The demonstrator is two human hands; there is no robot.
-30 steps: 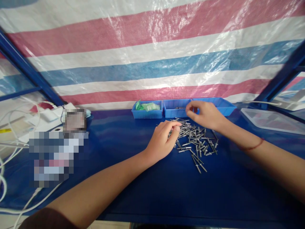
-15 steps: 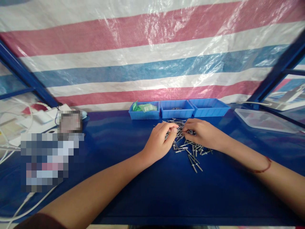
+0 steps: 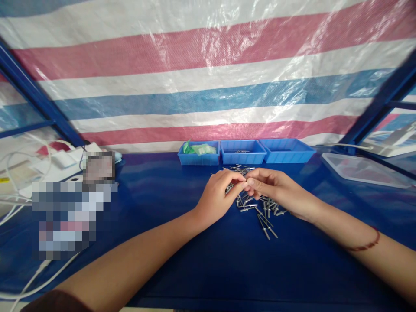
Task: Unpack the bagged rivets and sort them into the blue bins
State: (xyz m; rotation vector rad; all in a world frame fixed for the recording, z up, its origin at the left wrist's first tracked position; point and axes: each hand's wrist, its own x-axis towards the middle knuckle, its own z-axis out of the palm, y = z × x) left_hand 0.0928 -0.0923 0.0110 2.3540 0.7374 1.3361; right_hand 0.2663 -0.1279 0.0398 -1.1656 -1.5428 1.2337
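A loose pile of silver blind rivets (image 3: 269, 207) lies on the blue tabletop (image 3: 208, 268), partly covered by both hands. Over the pile, my left hand (image 3: 217, 195) is closed in a pinch of thumb and index finger. Fingertip to fingertip with it, my right hand (image 3: 281, 190) is pinched as well. Whatever sits between the fingertips is too small and hidden to make out. Behind the pile, the middle blue bin (image 3: 243, 158) holds a few rivets (image 3: 241, 151).
A left blue bin (image 3: 199, 160) contains green plastic packaging (image 3: 203, 149); a right blue bin (image 3: 289, 157) adjoins the middle one. A translucent lid (image 3: 364, 171) lies at right. Cables, a power strip (image 3: 66, 158) and a blurred-out item (image 3: 68, 216) occupy the left. Striped sheeting hangs behind.
My right hand has come down from in front of the bins to the rivet pile, then up to my left fingertips. My left hand has stayed pinched over the pile.
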